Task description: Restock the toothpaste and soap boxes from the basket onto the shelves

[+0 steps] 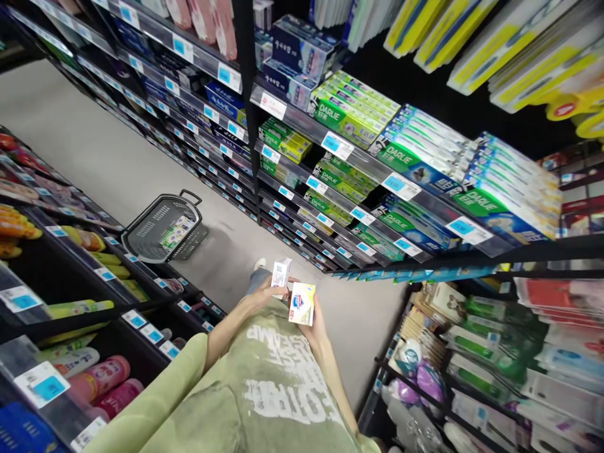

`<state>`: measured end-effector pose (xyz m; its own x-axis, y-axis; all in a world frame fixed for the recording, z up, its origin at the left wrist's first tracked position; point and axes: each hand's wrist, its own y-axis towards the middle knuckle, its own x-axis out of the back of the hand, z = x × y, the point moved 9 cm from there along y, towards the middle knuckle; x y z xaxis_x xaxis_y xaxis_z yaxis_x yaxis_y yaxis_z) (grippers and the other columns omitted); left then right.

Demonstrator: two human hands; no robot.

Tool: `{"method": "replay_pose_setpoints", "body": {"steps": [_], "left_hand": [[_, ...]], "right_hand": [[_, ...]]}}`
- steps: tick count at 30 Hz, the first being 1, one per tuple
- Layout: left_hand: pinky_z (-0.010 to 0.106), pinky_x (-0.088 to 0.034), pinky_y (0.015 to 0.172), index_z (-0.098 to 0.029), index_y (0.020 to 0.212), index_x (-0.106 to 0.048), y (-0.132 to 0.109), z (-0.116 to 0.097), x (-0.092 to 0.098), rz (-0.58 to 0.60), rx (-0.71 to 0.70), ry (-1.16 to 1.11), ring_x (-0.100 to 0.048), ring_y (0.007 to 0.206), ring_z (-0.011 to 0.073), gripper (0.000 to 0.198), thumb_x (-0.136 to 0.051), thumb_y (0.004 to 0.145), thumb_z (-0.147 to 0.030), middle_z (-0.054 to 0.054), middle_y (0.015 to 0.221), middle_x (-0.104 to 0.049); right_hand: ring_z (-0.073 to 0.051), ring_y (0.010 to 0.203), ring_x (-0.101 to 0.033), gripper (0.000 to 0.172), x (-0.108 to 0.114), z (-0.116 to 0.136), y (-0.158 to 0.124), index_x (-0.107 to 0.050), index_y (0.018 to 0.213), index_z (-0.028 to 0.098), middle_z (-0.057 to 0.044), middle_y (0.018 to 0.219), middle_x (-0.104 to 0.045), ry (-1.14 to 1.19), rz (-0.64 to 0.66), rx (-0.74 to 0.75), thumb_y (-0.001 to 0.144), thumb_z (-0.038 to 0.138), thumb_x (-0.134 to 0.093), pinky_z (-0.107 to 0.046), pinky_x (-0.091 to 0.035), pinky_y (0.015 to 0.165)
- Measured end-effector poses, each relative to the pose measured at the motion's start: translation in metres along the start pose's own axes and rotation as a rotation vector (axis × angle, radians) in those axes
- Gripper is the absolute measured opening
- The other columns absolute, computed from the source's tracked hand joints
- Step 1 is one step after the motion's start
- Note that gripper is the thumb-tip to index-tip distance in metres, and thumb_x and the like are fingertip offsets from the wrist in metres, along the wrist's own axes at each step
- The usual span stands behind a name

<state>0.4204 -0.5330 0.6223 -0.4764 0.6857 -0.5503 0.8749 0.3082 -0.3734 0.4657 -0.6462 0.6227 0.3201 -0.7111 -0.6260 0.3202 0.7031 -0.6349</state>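
Observation:
In front of my green shirt I hold two small soap boxes. My left hand (270,293) is closed around a white box (280,274), stood on end with a printed square code on its side. Beside it, my right hand (319,319) grips a yellow and white soap box (302,304) with a blue round logo facing up. The boxes are close together at waist height. Parts of the fingers are hidden behind them.
A dark shopping basket (163,228) with a green and white pack (178,231) inside is on the aisle floor (226,242). Shelves of toothpaste boxes (349,113) rise ahead. Bottles (101,374) fill shelves at left; hanging packs (491,327) are at right.

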Motion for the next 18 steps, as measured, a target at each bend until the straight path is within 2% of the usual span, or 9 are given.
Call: {"method": "replay_pose_setpoints", "body": {"steps": [3, 6, 8, 10, 13, 15, 18], "left_hand": [[0.035, -0.044, 0.072, -0.009, 0.114, -0.066, -0.003, -0.006, 0.008, -0.031, -0.019, -0.004, -0.060, 0.080, 0.0237, 0.052, -0.078, 0.069, -0.031, 0.011, 0.093, -0.073], [0.035, -0.042, 0.069, -0.008, 0.114, -0.066, -0.005, -0.022, 0.015, -0.016, -0.025, -0.018, -0.060, 0.080, 0.0254, 0.051, -0.077, 0.070, -0.032, 0.011, 0.090, -0.073], [0.034, -0.041, 0.068, -0.009, 0.113, -0.067, -0.006, -0.040, 0.028, -0.023, -0.046, -0.011, -0.060, 0.077, 0.0241, 0.050, -0.078, 0.069, -0.030, 0.009, 0.086, -0.073], [0.033, -0.041, 0.068, -0.010, 0.113, -0.068, -0.008, -0.063, 0.052, -0.052, -0.079, -0.010, -0.060, 0.074, 0.0225, 0.050, -0.077, 0.069, -0.032, 0.008, 0.084, -0.072], [0.032, -0.045, 0.070, -0.011, 0.114, -0.069, -0.014, -0.096, 0.100, -0.117, -0.134, -0.070, -0.063, 0.077, 0.0223, 0.049, -0.073, 0.072, -0.036, 0.008, 0.086, -0.073], [0.032, -0.048, 0.072, -0.011, 0.113, -0.069, -0.021, -0.115, 0.135, -0.147, -0.166, -0.118, -0.065, 0.080, 0.0228, 0.048, -0.073, 0.072, -0.036, 0.009, 0.089, -0.073], [0.034, -0.052, 0.072, -0.012, 0.113, -0.070, -0.031, -0.138, 0.184, -0.153, -0.181, -0.166, -0.067, 0.080, 0.0245, 0.049, -0.076, 0.070, -0.034, 0.010, 0.093, -0.074]], "right_hand": [[-0.029, 0.095, -0.072, 0.056, -0.003, -0.001, 0.007, -0.071, 0.108, 0.015, -0.008, 0.090, -0.077, -0.023, -0.064, 0.055, 0.078, 0.062, -0.070, -0.037, -0.058, 0.078], [-0.028, 0.084, -0.073, 0.049, -0.006, -0.002, 0.018, -0.071, 0.100, 0.015, -0.008, 0.086, -0.077, -0.160, -0.142, 0.075, 0.069, 0.052, -0.081, -0.038, -0.059, 0.074], [-0.025, 0.076, -0.072, 0.046, -0.015, 0.000, 0.028, -0.068, 0.095, 0.017, -0.007, 0.086, -0.077, -0.245, -0.192, 0.126, 0.063, 0.044, -0.087, -0.035, -0.059, 0.070], [-0.021, 0.074, -0.071, 0.046, -0.037, 0.002, 0.039, -0.064, 0.094, 0.020, -0.004, 0.086, -0.076, -0.288, -0.181, 0.196, 0.061, 0.036, -0.091, -0.031, -0.058, 0.069], [-0.017, 0.072, -0.070, 0.054, -0.084, -0.001, 0.063, -0.056, 0.097, 0.024, 0.003, 0.084, -0.073, -0.328, -0.147, 0.272, 0.059, 0.028, -0.093, -0.027, -0.057, 0.067], [-0.016, 0.072, -0.069, 0.058, -0.117, -0.010, 0.084, -0.053, 0.101, 0.025, 0.003, 0.086, -0.072, -0.338, -0.143, 0.273, 0.060, 0.029, -0.093, -0.026, -0.057, 0.065], [-0.017, 0.076, -0.070, 0.052, -0.167, -0.027, 0.121, -0.056, 0.103, 0.024, 0.002, 0.089, -0.073, -0.323, -0.124, 0.232, 0.066, 0.035, -0.090, -0.026, -0.056, 0.065]]}}
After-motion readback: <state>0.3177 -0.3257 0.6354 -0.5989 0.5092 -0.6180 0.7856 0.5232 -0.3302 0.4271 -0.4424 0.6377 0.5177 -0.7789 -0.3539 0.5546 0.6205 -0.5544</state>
